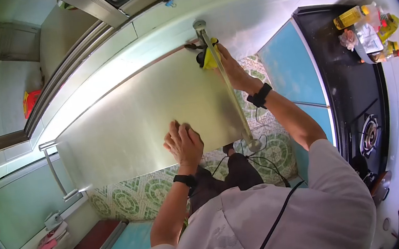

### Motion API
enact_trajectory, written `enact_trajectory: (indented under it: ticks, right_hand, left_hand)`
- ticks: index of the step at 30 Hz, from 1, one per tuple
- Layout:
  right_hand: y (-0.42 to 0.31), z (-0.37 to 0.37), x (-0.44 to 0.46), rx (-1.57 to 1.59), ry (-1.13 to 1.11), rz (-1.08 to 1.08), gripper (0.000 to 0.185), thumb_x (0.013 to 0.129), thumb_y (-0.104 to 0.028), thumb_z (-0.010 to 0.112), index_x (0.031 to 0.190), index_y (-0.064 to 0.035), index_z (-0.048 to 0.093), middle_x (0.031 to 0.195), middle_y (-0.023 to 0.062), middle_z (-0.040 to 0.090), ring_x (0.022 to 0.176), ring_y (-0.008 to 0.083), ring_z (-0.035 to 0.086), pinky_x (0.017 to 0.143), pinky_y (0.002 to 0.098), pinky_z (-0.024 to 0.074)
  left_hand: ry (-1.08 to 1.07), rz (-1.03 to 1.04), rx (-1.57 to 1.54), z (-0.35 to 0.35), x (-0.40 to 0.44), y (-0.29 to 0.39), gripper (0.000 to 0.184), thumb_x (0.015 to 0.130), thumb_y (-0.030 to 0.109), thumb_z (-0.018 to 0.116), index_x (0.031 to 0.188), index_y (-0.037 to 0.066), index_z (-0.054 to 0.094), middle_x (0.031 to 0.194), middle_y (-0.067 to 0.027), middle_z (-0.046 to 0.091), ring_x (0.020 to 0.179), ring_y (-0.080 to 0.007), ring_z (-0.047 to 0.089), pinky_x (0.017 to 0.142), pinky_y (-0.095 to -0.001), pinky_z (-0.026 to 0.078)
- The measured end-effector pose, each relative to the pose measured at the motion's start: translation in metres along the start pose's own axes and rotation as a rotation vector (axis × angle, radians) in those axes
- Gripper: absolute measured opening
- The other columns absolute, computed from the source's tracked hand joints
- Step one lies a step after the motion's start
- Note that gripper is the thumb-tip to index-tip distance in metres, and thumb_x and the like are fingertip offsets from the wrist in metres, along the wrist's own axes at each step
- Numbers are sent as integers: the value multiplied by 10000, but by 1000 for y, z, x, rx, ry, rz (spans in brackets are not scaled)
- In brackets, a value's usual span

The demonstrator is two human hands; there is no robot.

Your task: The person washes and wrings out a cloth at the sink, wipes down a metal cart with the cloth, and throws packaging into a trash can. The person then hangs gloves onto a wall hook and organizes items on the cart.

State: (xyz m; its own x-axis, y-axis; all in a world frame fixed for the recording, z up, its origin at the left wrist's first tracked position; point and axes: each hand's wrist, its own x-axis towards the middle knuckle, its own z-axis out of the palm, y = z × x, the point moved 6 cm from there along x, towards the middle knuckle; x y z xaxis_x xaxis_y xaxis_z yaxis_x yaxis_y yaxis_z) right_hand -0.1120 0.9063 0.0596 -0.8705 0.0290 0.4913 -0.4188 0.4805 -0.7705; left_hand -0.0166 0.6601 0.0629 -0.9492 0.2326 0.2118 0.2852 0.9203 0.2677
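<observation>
A long metal panel [123, 119] with a smooth, shiny surface stretches across the middle of the view. My left hand [184, 144] rests on the panel near its front edge, fingers slightly spread, with nothing in it. At the panel's right end, my right hand [237, 71] is closed on a yellow and black cloth [210, 57], beside a metal bar [227, 83]. The bar runs from the back wall side to the front right corner. Part of the right hand's fingers is hidden behind the bar and the cloth.
On the right, a black stove top [334, 56] carries several bottles and has a burner [370, 133]. Blue cabinets [289, 62] stand below it. A second metal bar [54, 169] is at the panel's left end. Cables [270, 163] lie on the patterned floor. A window frame runs behind.
</observation>
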Motion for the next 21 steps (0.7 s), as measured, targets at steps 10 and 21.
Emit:
enact_trajectory:
  ticks: [10, 21]
  right_hand:
    - [-53, -35, -124, 97, -202, 472, 259, 714, 102, 519, 909, 12, 663, 1013, 164, 662, 915, 283, 643, 805, 302, 486]
    - [-47, -107, -273, 12, 172, 1045, 240, 856, -280, 620, 992, -83, 644, 870, -41, 606, 689, 70, 513, 568, 257, 408]
  left_hand:
    - [35, -12, -36, -1, 0, -3, 171, 823, 208, 546, 965, 116, 572, 1237, -131, 498, 1060, -346, 452, 895, -507, 320]
    - [314, 15, -458, -29, -22, -42, 240, 738, 155, 586, 941, 32, 550, 1146, -165, 526, 1030, -332, 491, 823, -439, 417]
